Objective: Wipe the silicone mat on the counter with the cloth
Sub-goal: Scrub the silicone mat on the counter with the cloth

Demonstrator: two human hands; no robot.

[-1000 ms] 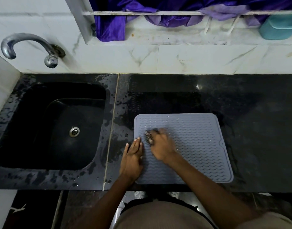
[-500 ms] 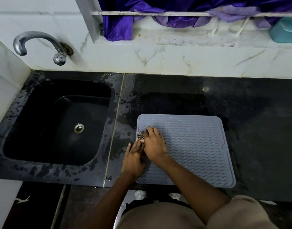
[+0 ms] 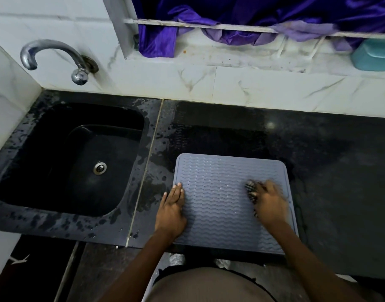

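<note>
**Mat wiped at its right side, left edge held down**

A grey mat (image 3: pixel 222 205) with a wavy ribbed surface is laid flat on the black counter (image 3: pixel 339 182), near the front edge and just right of the seam beside the sink (image 3: pixel 69 158). Small droplets are seen on the ribs.

The left hand (image 3: pixel 172 211) is laid flat on the mat's left edge, fingers straight and together, pointing away from the person; nothing is gripped by it.

The right hand (image 3: pixel 269 202) is placed on the right part of the mat, close to its right edge, and is blurred. A dark, patterned cloth (image 3: pixel 251 190) is pressed to the mat beneath it, bunched and showing at the hand's left side. Whether the fingers are curled round the cloth or merely pressed on it cannot be told through the blur.

The counter around the sink is spotted with water. A metal tap (image 3: pixel 54 59) is fixed to the tiled wall above the sink. Purple fabric (image 3: pixel 209 20) is hung behind a white rail, and a teal container (image 3: pixel 372 54) is set on the ledge at the far right.
</note>
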